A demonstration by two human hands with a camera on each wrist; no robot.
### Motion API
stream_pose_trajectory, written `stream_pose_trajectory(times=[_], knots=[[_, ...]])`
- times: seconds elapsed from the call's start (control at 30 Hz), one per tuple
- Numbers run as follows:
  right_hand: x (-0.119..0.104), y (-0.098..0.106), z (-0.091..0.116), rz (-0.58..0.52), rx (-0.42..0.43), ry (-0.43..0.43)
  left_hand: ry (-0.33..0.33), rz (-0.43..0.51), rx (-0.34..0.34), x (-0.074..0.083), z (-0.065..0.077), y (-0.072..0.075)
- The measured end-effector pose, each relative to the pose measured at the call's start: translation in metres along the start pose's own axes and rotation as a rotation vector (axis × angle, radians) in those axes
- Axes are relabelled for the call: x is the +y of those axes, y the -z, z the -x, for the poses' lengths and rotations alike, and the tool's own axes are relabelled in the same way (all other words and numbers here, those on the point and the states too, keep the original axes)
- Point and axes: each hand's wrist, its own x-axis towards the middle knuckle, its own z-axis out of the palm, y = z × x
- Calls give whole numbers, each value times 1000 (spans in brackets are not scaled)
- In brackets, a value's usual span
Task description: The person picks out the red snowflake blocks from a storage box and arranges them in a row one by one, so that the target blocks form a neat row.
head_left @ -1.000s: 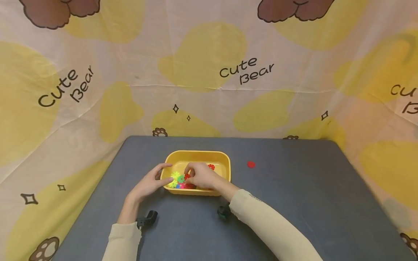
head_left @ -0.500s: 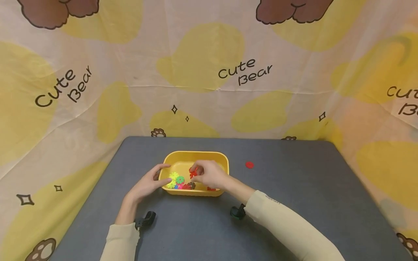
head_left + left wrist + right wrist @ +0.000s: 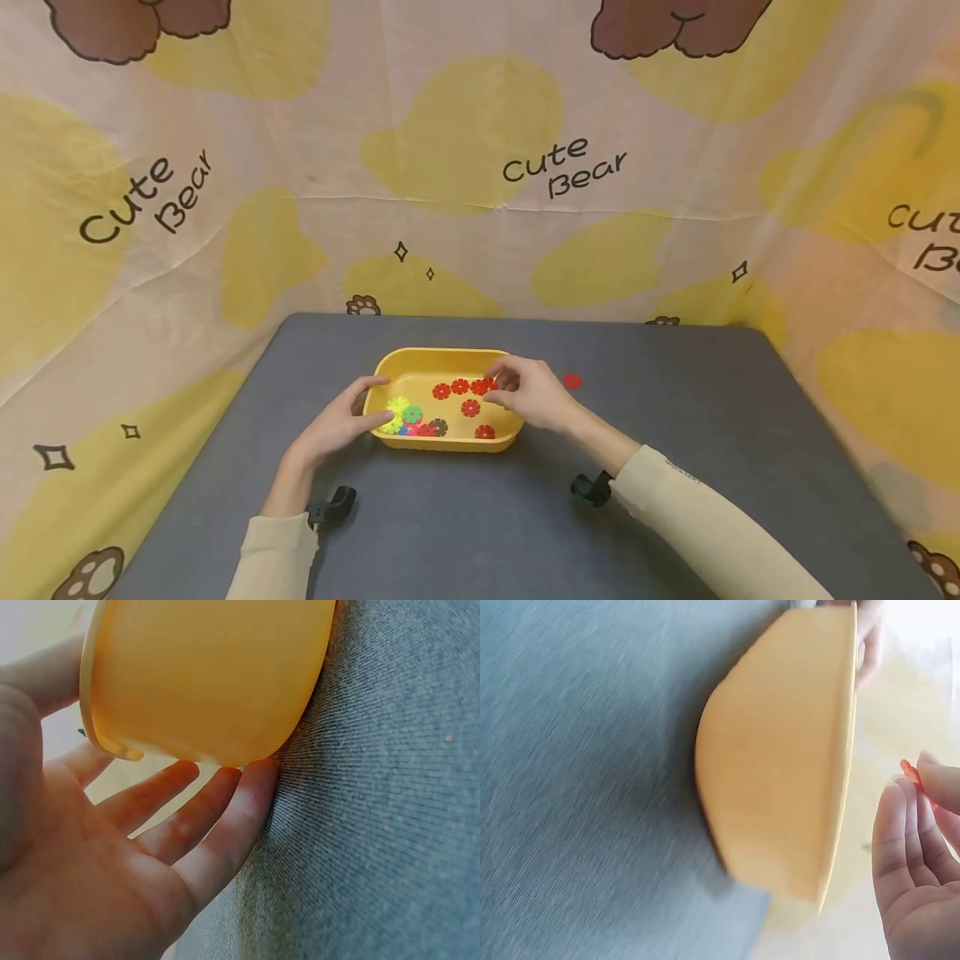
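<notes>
A yellow plastic tub (image 3: 442, 444) stands on the table, with several flower-shaped snowflake discs inside. My left hand (image 3: 335, 423) holds its left end, thumb over the rim and fingertips against the outer wall (image 3: 202, 682) in the left wrist view. Between thumb and fingers, my right hand (image 3: 536, 398) pinches a red snowflake disc (image 3: 910, 772) above the tub's right end. More red discs (image 3: 470, 408) lie in the middle and right of the tub. Yellow discs (image 3: 396, 405), a green disc (image 3: 412, 414) and a dark disc (image 3: 439, 427) cluster toward the left.
A single red disc (image 3: 572, 381) lies on the grey table (image 3: 675, 417) to the right of the tub, just beyond my right hand. A patterned cloth (image 3: 465, 125) hangs behind the table and along its sides.
My right hand has moved right, from the tub's left-centre to above its right end, with a red disc pinched. Red discs now lie spread across the middle and right. The left hand stays.
</notes>
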Motion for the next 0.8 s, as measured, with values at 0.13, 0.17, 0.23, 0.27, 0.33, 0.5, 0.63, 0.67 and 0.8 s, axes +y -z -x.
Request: stream_pose_trajectory(times=[0.13,0.17,0.23,0.27,0.33,0.5,0.63,0.67,0.8], knots=[[14,16,6,16,59,-18,-4,-2,7,0,1,-1],[18,20,7,21,73,-23,-6,-1,8,0,1,-1],[26,29,10,21,99,-36,-12,1,12,0,1,-2],[31,33,11,16,112,-47,-15,-1,13,0,1,-2],[40,41,13,-2,135,-75,-19,0,14,0,1,-2],[65,57,20,-55,179,-157,-25,1,15,0,2,-3],[85,68,26,-73,206,-207,-23,-1,15,1,1,-4],[90,70,28,-76,213,-219,-21,-2,14,1,1,-4],[109,77,31,-88,224,-259,-18,-6,12,0,1,-3]])
